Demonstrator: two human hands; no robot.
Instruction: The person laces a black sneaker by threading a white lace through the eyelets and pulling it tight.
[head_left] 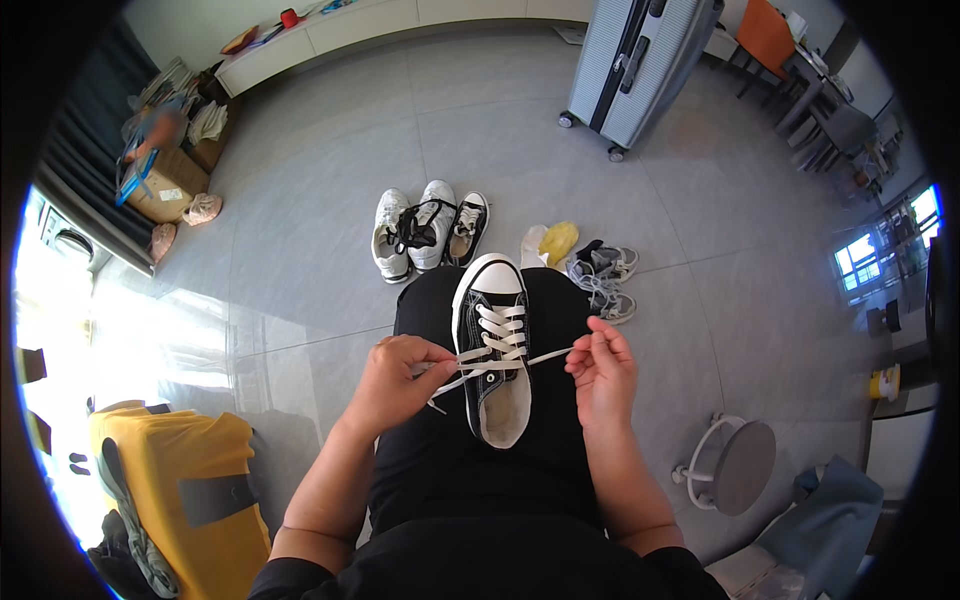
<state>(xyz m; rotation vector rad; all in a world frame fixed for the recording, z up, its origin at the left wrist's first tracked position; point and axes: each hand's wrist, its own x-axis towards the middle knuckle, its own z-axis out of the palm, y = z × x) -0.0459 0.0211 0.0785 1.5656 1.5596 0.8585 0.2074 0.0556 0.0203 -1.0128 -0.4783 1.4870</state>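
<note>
A black canvas sneaker (pixel 490 345) with a white toe cap rests on my lap, its toe pointing away from me. White shoelace (pixel 502 330) crosses back and forth over its tongue. On the shoe's left side, my left hand (pixel 400 375) is closed, pinching lace between thumb and fingers, with a loose end hanging below. Off to the right, my right hand (pixel 604 368) is closed on the other lace end, which runs taut from the shoe to its fingertips. The heel opening faces me, and its pale insole shows.
Beyond my knees stand a pair of white sneakers (pixel 428 225) and another black sneaker (pixel 467 228). Grey shoes (pixel 604 278) lie right of them beside a yellow cloth (pixel 558 242). A silver suitcase (pixel 640 70) stands farther off; a round stool (pixel 735 468) is at right, a yellow-covered piece (pixel 175 460) at left.
</note>
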